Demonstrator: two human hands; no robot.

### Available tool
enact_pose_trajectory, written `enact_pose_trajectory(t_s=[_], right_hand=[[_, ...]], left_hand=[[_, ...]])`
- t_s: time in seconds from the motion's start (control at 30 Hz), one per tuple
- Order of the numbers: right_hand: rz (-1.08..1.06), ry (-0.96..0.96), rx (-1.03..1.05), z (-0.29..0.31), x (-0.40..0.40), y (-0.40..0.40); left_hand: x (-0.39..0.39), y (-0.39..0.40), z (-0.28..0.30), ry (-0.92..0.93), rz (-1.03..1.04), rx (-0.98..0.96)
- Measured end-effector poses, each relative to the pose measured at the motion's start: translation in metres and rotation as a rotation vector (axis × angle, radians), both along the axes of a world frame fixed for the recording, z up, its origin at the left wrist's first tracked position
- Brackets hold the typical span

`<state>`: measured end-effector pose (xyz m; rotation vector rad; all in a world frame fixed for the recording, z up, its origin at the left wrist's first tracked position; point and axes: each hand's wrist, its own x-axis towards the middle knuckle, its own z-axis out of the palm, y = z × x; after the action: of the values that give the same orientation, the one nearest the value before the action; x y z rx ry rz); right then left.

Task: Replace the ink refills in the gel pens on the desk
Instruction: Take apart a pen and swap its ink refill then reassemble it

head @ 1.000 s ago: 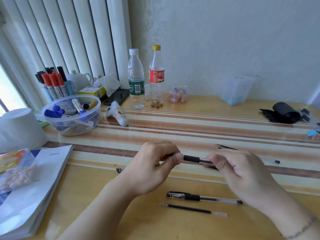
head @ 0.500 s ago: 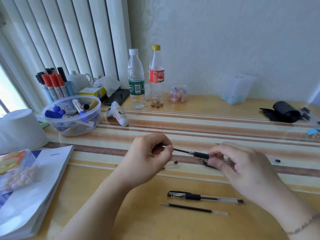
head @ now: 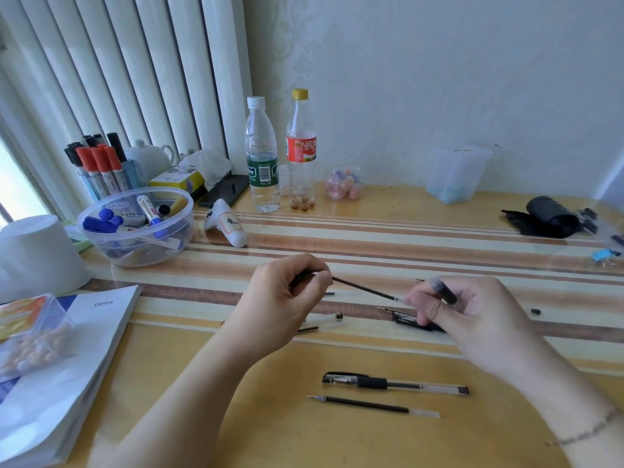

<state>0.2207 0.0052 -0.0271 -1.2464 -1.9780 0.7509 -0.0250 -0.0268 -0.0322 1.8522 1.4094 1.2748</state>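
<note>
My left hand pinches the tip end of a thin black ink refill, which stretches right to my right hand. That hand grips a pen barrel with a dark grip; the refill is almost fully out of it. Near the front edge lie a whole gel pen and, just below it, a loose refill. Loose pen parts lie on the desk between my hands, and a dark pen piece sits under my right fingers.
A clear bowl of markers, a white tub, an Office book and a pin box fill the left. Two bottles stand at the back. A black pouch lies far right, a small black cap near it.
My left hand moved left and up, drawing the refill out of the barrel. The right hand stayed put, tilting the barrel upward.
</note>
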Motion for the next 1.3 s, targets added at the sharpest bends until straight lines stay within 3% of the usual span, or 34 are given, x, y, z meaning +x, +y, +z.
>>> enact_pose_trajectory(t_s=[0.13,0.23,0.33,0.53,0.67,0.77,0.87,1.0,1.13,1.3], right_hand=[[-0.179,0.051,0.051,0.004,0.006,0.006],[-0.257,0.099,0.089,0.002,0.012,0.011],[-0.290,0.112,0.105,-0.001,0.009,0.012],[-0.326,0.217,0.156,0.001,0.000,0.010],[-0.317,0.203,0.149,0.002,-0.009,0.008],[-0.264,0.092,0.105,0.003,-0.016,0.007],[-0.208,-0.039,0.058,0.008,-0.028,0.010],[-0.141,-0.190,0.056,0.017,-0.054,0.022],[-0.075,-0.210,0.014,0.010,-0.088,0.032],[-0.100,-0.388,0.040,-0.011,-0.105,0.034]], left_hand=[[-0.022,0.013,-0.014,0.289,0.213,0.006],[-0.039,0.019,-0.023,0.514,0.443,-0.165],[-0.041,0.021,-0.024,0.525,0.475,-0.257],[-0.039,0.022,-0.025,0.618,0.473,-0.233],[-0.049,0.023,-0.018,0.355,0.625,-0.138],[-0.059,0.023,-0.010,0.093,0.715,-0.087],[-0.064,0.023,-0.008,-0.049,0.737,-0.074],[-0.065,0.023,-0.008,-0.112,0.711,-0.085],[-0.064,0.022,-0.007,-0.124,0.689,-0.100],[-0.064,0.022,-0.006,-0.123,0.691,-0.107]])
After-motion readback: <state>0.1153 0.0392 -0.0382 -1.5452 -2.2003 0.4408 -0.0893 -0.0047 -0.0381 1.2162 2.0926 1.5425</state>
